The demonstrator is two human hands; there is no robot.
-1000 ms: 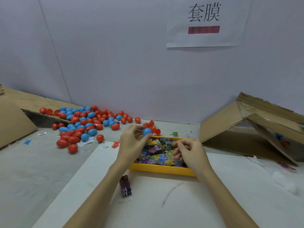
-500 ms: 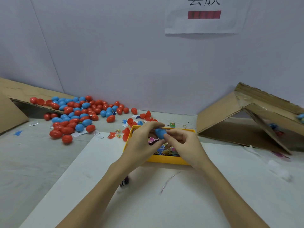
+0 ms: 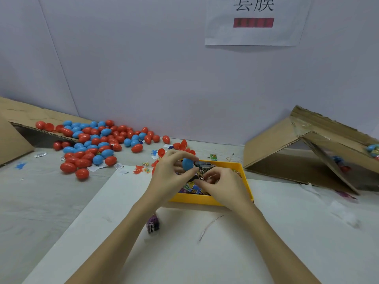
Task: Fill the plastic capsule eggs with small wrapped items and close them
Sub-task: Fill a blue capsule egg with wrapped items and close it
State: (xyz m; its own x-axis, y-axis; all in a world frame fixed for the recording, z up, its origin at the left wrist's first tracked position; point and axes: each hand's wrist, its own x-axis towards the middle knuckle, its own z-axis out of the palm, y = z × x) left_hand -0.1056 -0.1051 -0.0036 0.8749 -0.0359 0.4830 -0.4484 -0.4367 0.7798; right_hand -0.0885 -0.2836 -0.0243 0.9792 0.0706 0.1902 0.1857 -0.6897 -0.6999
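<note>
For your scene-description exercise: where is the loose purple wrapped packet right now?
In the head view, the purple packet lies on the white sheet, left of centre, beside the left forearm and just nearer than the yellow tray.

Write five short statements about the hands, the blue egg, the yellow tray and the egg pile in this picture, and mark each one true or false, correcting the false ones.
1. The left hand holds a blue capsule egg over the yellow tray. True.
2. The right hand rests flat on the white sheet, away from the tray. False: it is over the tray, its fingers curled on wrapped items.
3. The pile of eggs at the far left holds red and blue ones. True.
4. The yellow tray is empty. False: it holds colourful wrapped items.
5. One small wrapped packet lies outside the tray, under the left forearm. True.
</note>
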